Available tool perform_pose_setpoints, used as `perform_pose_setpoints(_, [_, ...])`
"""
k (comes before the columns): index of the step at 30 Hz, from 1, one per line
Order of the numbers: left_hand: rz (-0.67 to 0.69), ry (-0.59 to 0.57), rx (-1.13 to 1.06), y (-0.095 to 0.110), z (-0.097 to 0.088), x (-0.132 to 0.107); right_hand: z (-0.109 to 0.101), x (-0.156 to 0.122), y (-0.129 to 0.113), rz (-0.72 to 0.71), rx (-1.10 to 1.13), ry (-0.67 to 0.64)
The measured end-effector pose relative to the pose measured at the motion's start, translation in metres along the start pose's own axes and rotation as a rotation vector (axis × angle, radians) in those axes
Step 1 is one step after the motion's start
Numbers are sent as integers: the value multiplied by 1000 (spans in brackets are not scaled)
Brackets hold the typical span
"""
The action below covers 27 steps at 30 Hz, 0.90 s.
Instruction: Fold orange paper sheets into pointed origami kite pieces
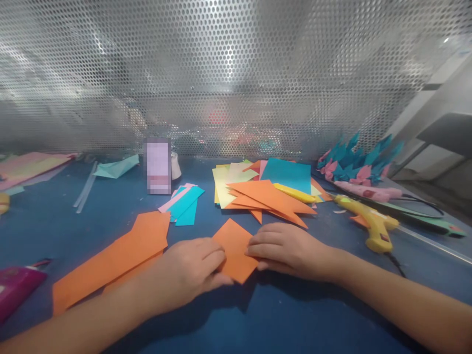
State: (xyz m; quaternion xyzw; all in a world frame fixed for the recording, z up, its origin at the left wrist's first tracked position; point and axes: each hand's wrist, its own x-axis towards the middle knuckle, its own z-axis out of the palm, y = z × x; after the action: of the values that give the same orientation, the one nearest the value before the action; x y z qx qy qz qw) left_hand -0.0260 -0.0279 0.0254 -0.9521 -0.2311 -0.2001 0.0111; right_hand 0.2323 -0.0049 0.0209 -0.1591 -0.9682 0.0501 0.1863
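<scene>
An orange square of paper [235, 251] is turned corner-up in front of me, between my two hands. My left hand [197, 265] grips its left corner, fingers on top and thumb at the lower edge. On the opposite corner, my right hand [283, 250] pinches the paper with its fingers pressed together. The lower tip looks raised a little off the table. Under and beside my left forearm lie long orange paper strips [118, 250]. Just beyond the square is a pile of folded orange paper pieces [271, 196].
Blue and pink paper strips [188, 204] lie behind my left hand, near a propped phone [158, 166]. At the right are a yellow glue gun [379, 223], a pink glue gun [368, 191] and blue folded-paper spikes [361, 157]. A perforated metal panel [228, 78] stands behind. A magenta object [20, 290] sits far left.
</scene>
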Motion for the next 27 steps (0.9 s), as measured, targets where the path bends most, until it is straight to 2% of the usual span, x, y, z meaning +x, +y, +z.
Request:
perform_pose_setpoints(3, [-82,46,-13,0,2,0,0,-1,-2,43,-37,27])
perform_pose_setpoints(8, [-268,77,-86,-3,8,-2,2,0,-5,259,102,88])
perform_pose_setpoints(13, [-564,53,-448,-6,11,0,3,5,-7,545,280,65])
perform_pose_setpoints(15, [-622,27,-488,-6,11,1,3,7,-8,652,357,71])
perform_pose_setpoints(17, [-621,-46,-448,-7,9,2,3,9,-9,711,382,81])
perform_pose_setpoints(21, [-587,-178,-338,-8,1,3,5,10,-9,711,339,35])
perform_pose_setpoints(27, [-678,-339,-267,-8,-9,7,9,10,-9,572,141,0])
